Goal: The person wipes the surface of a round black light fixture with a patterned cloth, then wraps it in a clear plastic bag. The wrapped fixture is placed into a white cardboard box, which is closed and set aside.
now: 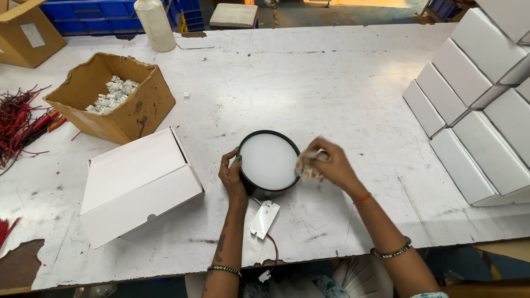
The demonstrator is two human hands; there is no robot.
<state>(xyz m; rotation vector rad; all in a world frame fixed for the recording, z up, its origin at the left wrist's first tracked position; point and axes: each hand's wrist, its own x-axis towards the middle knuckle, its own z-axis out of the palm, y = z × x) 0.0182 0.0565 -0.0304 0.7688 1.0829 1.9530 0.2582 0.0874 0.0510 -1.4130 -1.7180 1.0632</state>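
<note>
A round black lamp with a white diffuser face sits on the white worktable near its front edge. My left hand grips the lamp's left rim. My right hand holds a crumpled cloth against the lamp's right edge. A small white driver unit lies just in front of the lamp, with a red wire running off the table edge.
An open white carton lies to the left. A brown cardboard box of white connectors stands farther back left, beside red wires. Several stacked white boxes fill the right side. A white bottle stands at the back.
</note>
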